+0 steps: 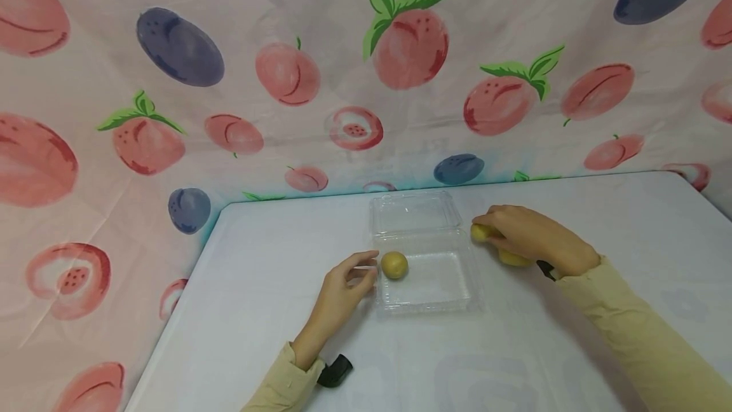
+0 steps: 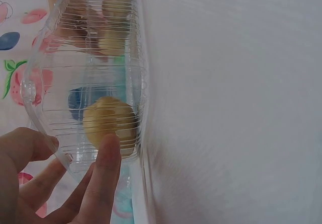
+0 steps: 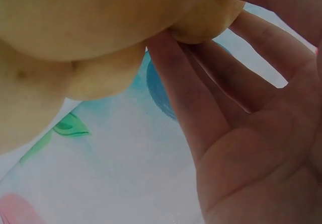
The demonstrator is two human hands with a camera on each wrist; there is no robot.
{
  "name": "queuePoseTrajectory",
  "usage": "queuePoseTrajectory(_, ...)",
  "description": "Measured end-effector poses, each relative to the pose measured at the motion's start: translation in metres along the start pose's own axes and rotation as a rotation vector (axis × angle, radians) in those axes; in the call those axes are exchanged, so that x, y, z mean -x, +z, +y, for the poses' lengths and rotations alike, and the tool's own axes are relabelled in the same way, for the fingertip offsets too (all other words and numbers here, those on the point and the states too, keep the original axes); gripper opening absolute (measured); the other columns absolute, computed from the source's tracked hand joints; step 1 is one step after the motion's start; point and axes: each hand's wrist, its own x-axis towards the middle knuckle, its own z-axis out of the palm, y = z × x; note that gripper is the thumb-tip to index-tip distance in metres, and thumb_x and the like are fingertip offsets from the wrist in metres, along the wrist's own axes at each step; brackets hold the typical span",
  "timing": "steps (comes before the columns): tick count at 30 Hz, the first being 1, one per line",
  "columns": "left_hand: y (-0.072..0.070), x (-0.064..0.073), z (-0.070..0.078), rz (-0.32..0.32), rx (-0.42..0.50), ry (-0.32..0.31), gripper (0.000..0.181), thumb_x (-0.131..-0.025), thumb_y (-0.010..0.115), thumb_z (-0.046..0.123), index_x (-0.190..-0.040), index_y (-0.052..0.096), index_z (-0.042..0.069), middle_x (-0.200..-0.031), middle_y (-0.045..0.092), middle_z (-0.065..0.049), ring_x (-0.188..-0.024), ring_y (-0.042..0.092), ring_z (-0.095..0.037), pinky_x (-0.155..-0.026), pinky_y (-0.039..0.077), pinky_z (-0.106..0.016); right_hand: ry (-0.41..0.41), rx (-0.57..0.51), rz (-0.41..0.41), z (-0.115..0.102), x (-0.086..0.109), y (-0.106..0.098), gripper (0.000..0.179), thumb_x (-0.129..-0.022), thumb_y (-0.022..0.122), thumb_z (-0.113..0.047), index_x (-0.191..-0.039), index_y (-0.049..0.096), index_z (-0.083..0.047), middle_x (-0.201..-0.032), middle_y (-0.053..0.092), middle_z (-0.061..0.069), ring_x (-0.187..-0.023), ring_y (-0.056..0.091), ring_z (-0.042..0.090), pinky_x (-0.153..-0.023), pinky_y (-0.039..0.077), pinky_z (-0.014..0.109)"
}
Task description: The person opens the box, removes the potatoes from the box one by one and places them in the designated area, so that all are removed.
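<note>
A clear plastic clamshell box [image 1: 443, 281] lies with its lid [image 1: 414, 213] folded back. One yellow potato [image 1: 394, 265] sits inside at its left side. My left hand [image 1: 337, 297] is beside the box's left edge, fingers loosely bent; in the left wrist view a fingertip [image 2: 108, 151] appears against the ribbed wall, in front of the potato [image 2: 108, 121]. To the right of the box, my right hand [image 1: 528, 237] grips a small potato [image 1: 481, 233] between thumb and fingers. Another potato [image 1: 513, 259] shows under that hand; more potato surfaces [image 3: 100, 12] fill the right wrist view's top.
A white table [image 1: 274, 259] bears everything. Behind it and to the left hangs a pale cloth [image 1: 320, 11] printed with pink and blue fruit. A black strap piece [image 1: 335, 371] is at my left wrist.
</note>
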Motion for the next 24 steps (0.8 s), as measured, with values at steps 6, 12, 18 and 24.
queuePoseTrajectory(6, -0.0001, 0.0002, 0.0, 0.0, -0.002, 0.003, 0.034, -0.097, 0.064, 0.009, -0.131, 0.061, 0.005, -0.124, 0.064, -0.018, -0.11, 0.066, -0.033, -0.079, 0.061, -0.022, 0.013, -0.017, -0.036, -0.0021, -0.0035, 0.0017, 0.02, -0.086, 0.075, -0.004, -0.105, 0.07, -0.004, -0.088, 0.064, 0.001, -0.08, 0.057, 0.015, -0.073, 0.054, 0.036)
queuePoseTrajectory(12, 0.0001, 0.0, 0.0, 0.0, 0.0, 0.006, 0.034, -0.097, 0.063, 0.008, -0.131, 0.061, 0.004, -0.124, 0.064, -0.018, -0.11, 0.066, -0.033, -0.079, 0.061, -0.022, 0.014, -0.02, -0.045, -0.0032, -0.0043, 0.0027, 0.019, -0.086, 0.075, -0.003, -0.105, 0.07, -0.004, -0.086, 0.063, 0.001, -0.079, 0.056, 0.015, -0.072, 0.053, 0.035)
queuePoseTrajectory(18, -0.0001, 0.0001, 0.0006, 0.001, -0.012, 0.004, 0.034, -0.097, 0.064, 0.009, -0.131, 0.061, 0.005, -0.124, 0.065, -0.017, -0.11, 0.066, -0.032, -0.08, 0.061, -0.022, 0.001, -0.021, -0.027, -0.0027, -0.0048, 0.0036, 0.019, -0.084, 0.076, -0.001, -0.102, 0.07, -0.004, -0.084, 0.061, 0.0, -0.077, 0.054, 0.014, -0.069, 0.05, 0.033)
queuePoseTrajectory(24, 0.0001, 0.0, 0.0, 0.0, -0.025, 0.011, 0.035, -0.097, 0.064, 0.009, -0.132, 0.061, 0.005, -0.124, 0.065, -0.017, -0.109, 0.066, -0.031, -0.079, 0.06, -0.022, 0.041, -0.024, -0.027, -0.0032, -0.0047, 0.004, 0.017, -0.082, 0.078, -0.001, -0.097, 0.069, -0.003, -0.084, 0.061, 0.0, -0.078, 0.053, 0.016, -0.071, 0.051, 0.034)
